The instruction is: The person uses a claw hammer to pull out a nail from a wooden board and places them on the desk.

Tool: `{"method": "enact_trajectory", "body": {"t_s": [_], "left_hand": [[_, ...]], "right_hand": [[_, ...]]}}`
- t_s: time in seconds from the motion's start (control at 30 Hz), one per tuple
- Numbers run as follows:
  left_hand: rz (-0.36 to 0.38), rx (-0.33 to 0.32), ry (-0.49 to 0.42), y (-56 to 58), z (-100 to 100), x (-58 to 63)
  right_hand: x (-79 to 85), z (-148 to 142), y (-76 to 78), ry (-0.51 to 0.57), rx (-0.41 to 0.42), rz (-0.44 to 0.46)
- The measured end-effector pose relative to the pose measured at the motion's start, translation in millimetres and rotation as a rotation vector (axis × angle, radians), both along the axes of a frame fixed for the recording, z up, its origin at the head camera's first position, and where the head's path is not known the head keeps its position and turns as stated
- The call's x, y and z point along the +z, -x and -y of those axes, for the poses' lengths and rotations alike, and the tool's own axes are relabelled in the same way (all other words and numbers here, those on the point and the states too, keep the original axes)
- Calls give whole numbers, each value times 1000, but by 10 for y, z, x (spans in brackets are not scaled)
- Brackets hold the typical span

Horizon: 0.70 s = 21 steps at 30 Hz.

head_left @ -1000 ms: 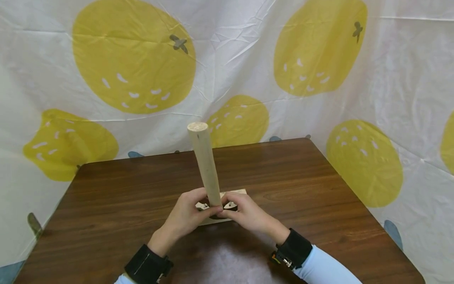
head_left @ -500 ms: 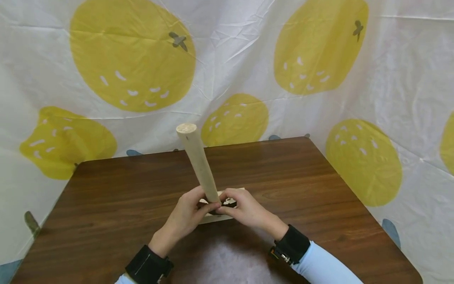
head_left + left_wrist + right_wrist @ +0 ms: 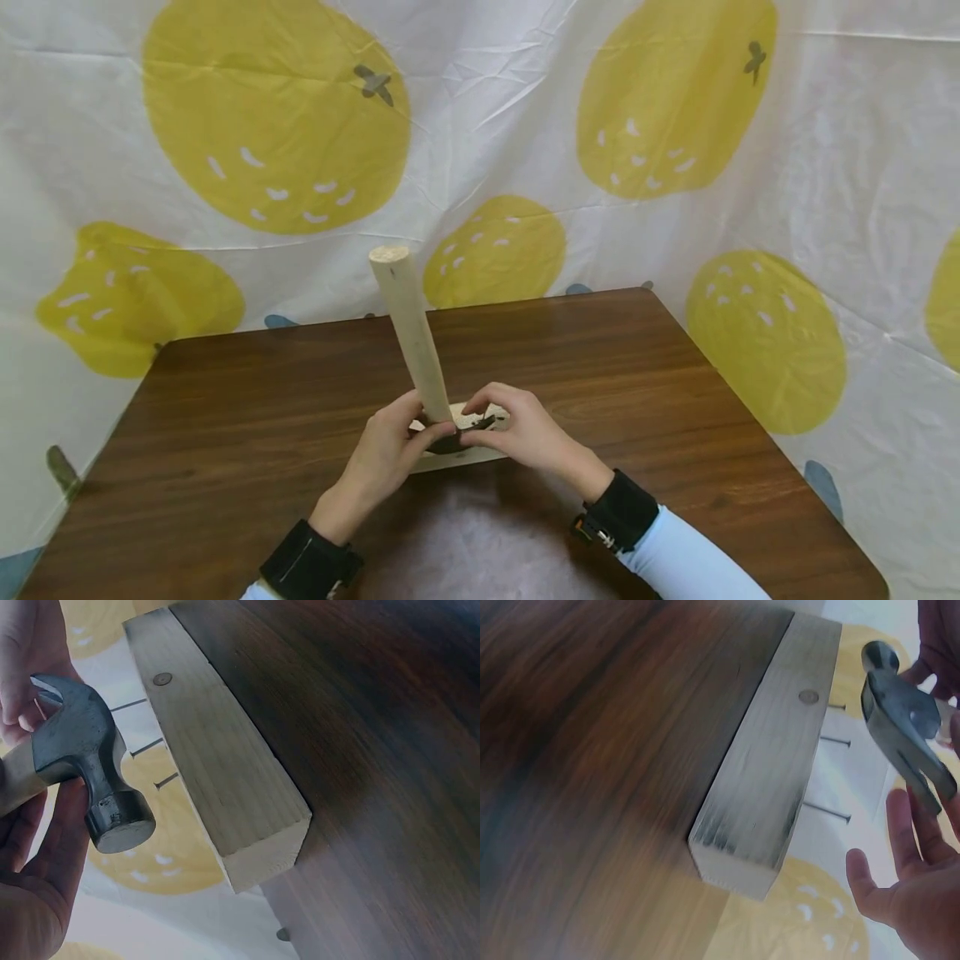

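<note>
A claw hammer (image 3: 411,333) stands head down with its pale wooden handle pointing up, tilted left. My left hand (image 3: 382,450) grips it where the handle meets the dark metal head (image 3: 82,735). My right hand (image 3: 528,429) is at the claw end, thumb and forefinger apart. In the right wrist view, that hand's thumb is clear of the claw (image 3: 911,750), and other fingers are partly hidden behind it. Below lies a pale wooden block (image 3: 210,750), on the far side of the hammer head in both wrist views. Nails (image 3: 829,812) stick out of its upper face.
The block lies on a dark brown wooden table (image 3: 262,417). Behind the table hangs a white curtain (image 3: 480,100) printed with yellow fruit. Each wrist wears a black strap (image 3: 311,560).
The hammer handle has leaned and shifted left, and the head has moved left with my left hand. My right thumb and forefinger have spread apart near the claw.
</note>
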<state>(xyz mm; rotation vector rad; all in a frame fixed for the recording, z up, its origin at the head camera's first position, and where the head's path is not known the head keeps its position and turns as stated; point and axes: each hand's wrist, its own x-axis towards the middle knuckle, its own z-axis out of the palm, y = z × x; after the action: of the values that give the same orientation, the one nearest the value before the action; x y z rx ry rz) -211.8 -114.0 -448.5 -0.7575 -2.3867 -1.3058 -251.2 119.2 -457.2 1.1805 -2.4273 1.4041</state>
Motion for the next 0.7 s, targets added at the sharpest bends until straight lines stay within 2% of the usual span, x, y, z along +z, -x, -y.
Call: {"method": "enact_trajectory", "body": {"t_s": [0.2,0.4,0.53,0.7], "left_hand": [[24,66,37,-7,54,-1],[32,113,91,-20,124,-23],[20,139,130,-32,195,-39],[47,163,160,-54,283,-38]], "right_hand": [[-2,-65,35,22,-133,-14],[-74,-137,54,-34,-253,-42],[-109,-174,43,-91,-264,-53],[-143,-218,36,-192,-229,-112]]}}
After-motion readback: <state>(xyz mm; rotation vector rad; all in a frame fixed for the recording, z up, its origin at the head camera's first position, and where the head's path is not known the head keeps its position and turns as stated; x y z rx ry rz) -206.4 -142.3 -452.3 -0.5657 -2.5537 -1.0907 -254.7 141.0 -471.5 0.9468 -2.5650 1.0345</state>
